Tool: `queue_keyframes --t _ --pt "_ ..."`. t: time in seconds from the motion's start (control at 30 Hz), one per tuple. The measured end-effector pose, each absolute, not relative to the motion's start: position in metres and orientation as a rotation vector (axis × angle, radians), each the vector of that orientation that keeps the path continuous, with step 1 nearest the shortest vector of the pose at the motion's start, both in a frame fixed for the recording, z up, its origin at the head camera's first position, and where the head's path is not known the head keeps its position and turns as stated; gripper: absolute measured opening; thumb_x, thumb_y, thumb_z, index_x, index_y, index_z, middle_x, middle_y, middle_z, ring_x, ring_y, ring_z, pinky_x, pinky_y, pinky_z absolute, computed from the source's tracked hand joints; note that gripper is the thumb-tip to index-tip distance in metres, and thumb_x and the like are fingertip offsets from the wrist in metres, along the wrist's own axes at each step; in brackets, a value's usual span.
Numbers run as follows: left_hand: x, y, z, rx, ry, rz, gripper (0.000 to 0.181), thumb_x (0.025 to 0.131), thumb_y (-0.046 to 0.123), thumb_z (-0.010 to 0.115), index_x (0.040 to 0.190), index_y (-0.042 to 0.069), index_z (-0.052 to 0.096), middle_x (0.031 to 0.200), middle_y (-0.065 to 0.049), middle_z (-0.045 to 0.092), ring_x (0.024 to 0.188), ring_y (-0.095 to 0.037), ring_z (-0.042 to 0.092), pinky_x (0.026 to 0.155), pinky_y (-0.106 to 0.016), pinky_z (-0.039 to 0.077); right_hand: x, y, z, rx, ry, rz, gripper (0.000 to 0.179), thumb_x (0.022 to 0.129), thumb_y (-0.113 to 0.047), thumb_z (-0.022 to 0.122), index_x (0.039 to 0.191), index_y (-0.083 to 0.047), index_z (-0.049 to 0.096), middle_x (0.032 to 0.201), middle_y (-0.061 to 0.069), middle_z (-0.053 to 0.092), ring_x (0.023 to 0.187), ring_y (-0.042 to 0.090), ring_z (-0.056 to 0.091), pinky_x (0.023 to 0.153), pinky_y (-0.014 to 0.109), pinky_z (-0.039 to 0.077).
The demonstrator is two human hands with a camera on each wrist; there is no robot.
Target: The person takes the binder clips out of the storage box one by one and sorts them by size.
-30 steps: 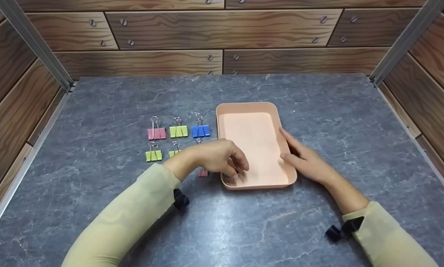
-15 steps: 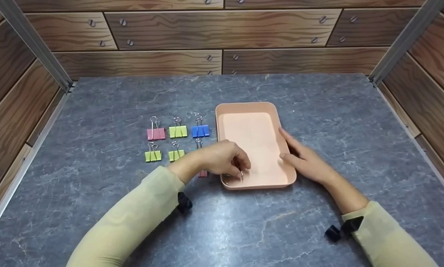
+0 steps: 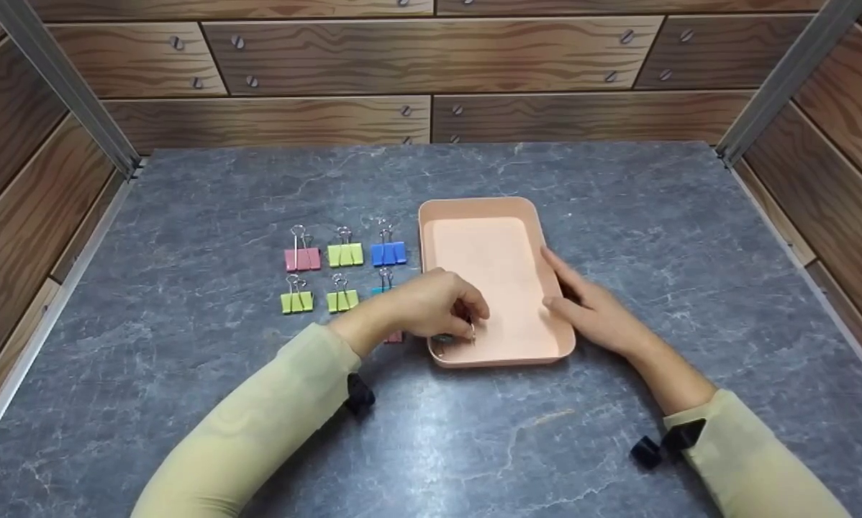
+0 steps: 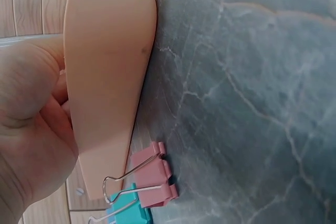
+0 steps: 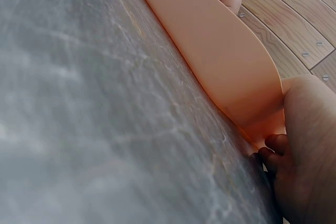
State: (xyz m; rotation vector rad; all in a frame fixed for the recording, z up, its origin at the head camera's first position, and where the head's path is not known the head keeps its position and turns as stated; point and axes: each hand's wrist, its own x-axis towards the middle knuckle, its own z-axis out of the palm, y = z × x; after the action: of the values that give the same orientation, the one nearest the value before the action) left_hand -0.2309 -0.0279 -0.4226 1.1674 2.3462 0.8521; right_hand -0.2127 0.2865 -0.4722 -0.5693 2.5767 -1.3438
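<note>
A peach tray [image 3: 488, 273] lies on the table. My left hand [image 3: 431, 302] reaches over its left wall, thumb and fingertips pinching a binder clip whose wire handle [image 3: 473, 332] shows; its body is mostly hidden. Something dark green [image 3: 442, 338] shows below the hand. My right hand [image 3: 596, 316] holds the tray's right side, its thumb over the rim and other fingers along the outer wall, partly seen in the right wrist view. Left of the tray, a pink binder clip [image 4: 152, 177] and a teal binder clip [image 4: 128, 207] lie close to its wall.
Rows of binder clips lie left of the tray: a larger pink clip [image 3: 302, 259], a yellow-green clip [image 3: 345, 254], a blue clip [image 3: 388, 253] and smaller green clips [image 3: 297, 302]. Wood-patterned panels [image 3: 431, 57] surround the table on the back and sides.
My left hand has shifted slightly right in the tray, its fingertips closing together, and the wire handle there has moved slightly right and up. The right hand and tray stay put.
</note>
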Motion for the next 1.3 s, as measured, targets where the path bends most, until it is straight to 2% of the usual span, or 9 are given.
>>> queue_keyframes --t 0.17,0.47,0.73,0.93,1.3 --pt "-0.2334 -0.0316 -0.4191 1.166 2.304 0.789 0.033 0.089 0.014 0.089 0.119 0.006 0.079 0.105 -0.004 0.078 0.092 -0.012 0.068 0.086 -0.026 0.054 -0.2126 0.2868 -0.4722 -0.580 2.587 -1.341 0.073 0.110 -0.028 0.060 0.171 -0.029 0.021 0.174 0.009 0.023 0.156 0.029 0.026 0.125 0.052 0.023" --pt "-0.2365 -0.0306 -0.4170 1.191 2.316 0.702 0.035 0.089 0.014 0.088 0.122 0.007 0.078 0.106 -0.004 0.076 0.094 -0.013 0.065 0.087 -0.027 0.053 -0.2126 0.2864 -0.4717 -0.574 2.593 -1.337 0.072 0.110 -0.029 0.060 0.171 -0.030 0.021 0.173 0.009 0.024 0.157 0.030 0.026 0.126 0.054 0.022" --pt "-0.2356 -0.0297 -0.4191 1.199 2.344 0.710 0.028 0.090 0.005 0.085 0.117 0.007 0.079 0.100 -0.006 0.076 0.089 -0.012 0.064 0.084 -0.027 0.054 -0.2120 0.2867 -0.4713 -0.560 2.588 -1.324 0.072 0.110 -0.032 0.059 0.170 -0.032 0.020 0.172 0.009 0.027 0.156 0.028 0.029 0.125 0.052 0.024" --pt "-0.2351 -0.0298 -0.4203 1.224 2.372 0.710 0.026 0.090 -0.003 0.079 0.114 0.006 0.080 0.094 -0.003 0.077 0.085 -0.011 0.066 0.082 -0.028 0.055 -0.2123 0.2868 -0.4718 -0.559 2.594 -1.321 0.072 0.110 -0.031 0.059 0.171 -0.031 0.020 0.173 0.010 0.026 0.156 0.030 0.028 0.125 0.053 0.023" --pt "-0.2344 -0.0299 -0.4223 1.224 2.384 0.869 0.022 0.091 -0.003 0.072 0.111 0.004 0.080 0.089 -0.003 0.076 0.078 -0.005 0.062 0.075 -0.021 0.052 -0.2126 0.2868 -0.4718 -0.565 2.598 -1.329 0.072 0.109 -0.029 0.060 0.171 -0.030 0.021 0.173 0.010 0.027 0.156 0.030 0.028 0.126 0.053 0.023"
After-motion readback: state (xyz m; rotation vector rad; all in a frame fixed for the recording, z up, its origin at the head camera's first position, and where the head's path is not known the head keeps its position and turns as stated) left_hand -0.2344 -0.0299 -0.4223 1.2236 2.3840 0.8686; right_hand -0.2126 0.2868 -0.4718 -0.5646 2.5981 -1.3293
